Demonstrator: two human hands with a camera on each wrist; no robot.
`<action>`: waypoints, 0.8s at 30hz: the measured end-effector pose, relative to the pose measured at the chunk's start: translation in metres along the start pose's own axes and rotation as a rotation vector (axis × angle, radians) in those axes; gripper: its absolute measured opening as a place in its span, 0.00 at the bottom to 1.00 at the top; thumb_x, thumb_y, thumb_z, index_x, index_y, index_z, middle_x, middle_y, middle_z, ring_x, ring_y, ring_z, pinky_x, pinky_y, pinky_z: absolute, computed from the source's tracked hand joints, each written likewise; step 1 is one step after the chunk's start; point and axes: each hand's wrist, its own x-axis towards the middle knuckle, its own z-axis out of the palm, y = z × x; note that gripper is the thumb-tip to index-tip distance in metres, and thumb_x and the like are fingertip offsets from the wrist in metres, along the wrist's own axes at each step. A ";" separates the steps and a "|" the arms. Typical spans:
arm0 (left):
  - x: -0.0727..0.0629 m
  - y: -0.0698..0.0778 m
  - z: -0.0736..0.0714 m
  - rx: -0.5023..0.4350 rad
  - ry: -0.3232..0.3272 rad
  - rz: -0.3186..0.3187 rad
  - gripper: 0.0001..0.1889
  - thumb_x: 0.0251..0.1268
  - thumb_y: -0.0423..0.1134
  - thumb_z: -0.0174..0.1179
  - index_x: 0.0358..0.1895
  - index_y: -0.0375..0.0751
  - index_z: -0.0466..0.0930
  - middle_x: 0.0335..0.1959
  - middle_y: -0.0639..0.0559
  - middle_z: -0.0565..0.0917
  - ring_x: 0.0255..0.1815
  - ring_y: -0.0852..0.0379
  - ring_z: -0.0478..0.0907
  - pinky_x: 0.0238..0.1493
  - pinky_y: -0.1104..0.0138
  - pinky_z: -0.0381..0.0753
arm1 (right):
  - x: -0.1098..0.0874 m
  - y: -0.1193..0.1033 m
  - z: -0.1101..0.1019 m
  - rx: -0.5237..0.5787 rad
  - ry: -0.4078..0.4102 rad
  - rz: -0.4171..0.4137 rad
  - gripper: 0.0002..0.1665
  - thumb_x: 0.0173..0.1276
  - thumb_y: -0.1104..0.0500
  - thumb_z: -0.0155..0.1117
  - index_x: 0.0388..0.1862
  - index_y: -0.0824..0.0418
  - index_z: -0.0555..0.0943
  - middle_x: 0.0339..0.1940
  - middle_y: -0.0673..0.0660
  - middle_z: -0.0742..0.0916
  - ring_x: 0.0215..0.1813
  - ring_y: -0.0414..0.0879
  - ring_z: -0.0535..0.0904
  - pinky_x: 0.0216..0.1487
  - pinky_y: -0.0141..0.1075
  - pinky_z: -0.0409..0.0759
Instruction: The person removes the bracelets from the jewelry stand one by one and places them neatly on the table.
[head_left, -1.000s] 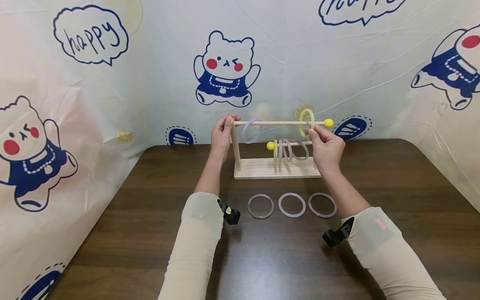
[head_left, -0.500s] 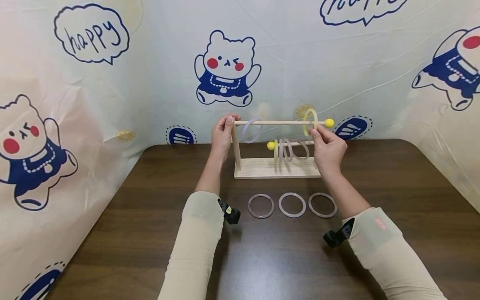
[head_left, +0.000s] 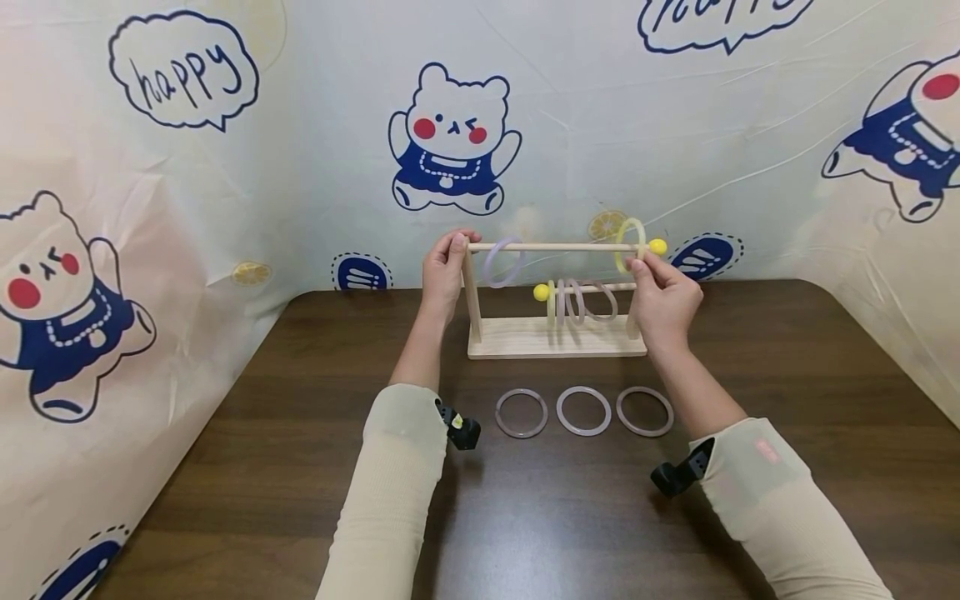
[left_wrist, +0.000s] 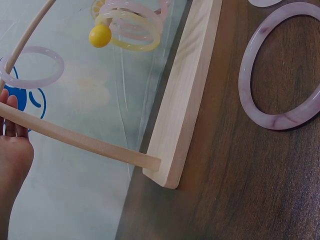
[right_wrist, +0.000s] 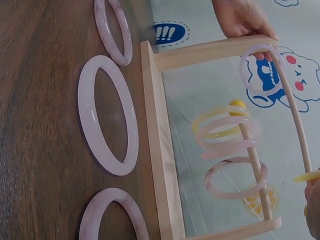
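Observation:
A wooden bangle stand [head_left: 517,340] stands on the table, with two rods on opposite posts. My left hand [head_left: 441,273] grips the top of its left post, thumb in front. Near the yellow ball [head_left: 657,247] at the upper rod's right end, my right hand [head_left: 667,307] pinches a yellow bangle [head_left: 619,240] that encircles the rod. A lavender bangle [head_left: 487,268] hangs by the left post on the same rod. Several bangles hang on the lower rod, among them a mottled one [right_wrist: 220,195] and a yellow one by its ball [right_wrist: 237,106].
Three pale purple bangles lie in a row before the stand: a left one [head_left: 498,415], a middle one [head_left: 584,432] and a right one [head_left: 645,433]. The brown wooden table [head_left: 300,467] meets a printed cloth backdrop [head_left: 330,167] behind and at the sides.
My right hand has slid the yellow bangle rightward along the upper rod, closer to the yellow ball. My left hand keeps its grip on the post.

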 end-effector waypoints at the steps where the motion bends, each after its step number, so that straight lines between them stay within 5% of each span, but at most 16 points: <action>1: -0.002 0.003 0.001 0.001 0.000 -0.001 0.16 0.71 0.36 0.48 0.48 0.23 0.74 0.38 0.50 0.82 0.48 0.50 0.74 0.52 0.68 0.68 | 0.000 0.000 0.000 -0.004 0.005 0.002 0.12 0.61 0.66 0.65 0.44 0.67 0.83 0.35 0.63 0.86 0.38 0.37 0.83 0.40 0.26 0.77; 24: -0.004 0.006 0.002 0.001 0.002 0.004 0.16 0.71 0.37 0.48 0.49 0.23 0.74 0.36 0.57 0.81 0.49 0.48 0.73 0.50 0.69 0.68 | 0.008 0.006 -0.009 -0.027 0.020 0.041 0.11 0.61 0.66 0.64 0.43 0.69 0.83 0.36 0.62 0.86 0.38 0.37 0.83 0.40 0.26 0.77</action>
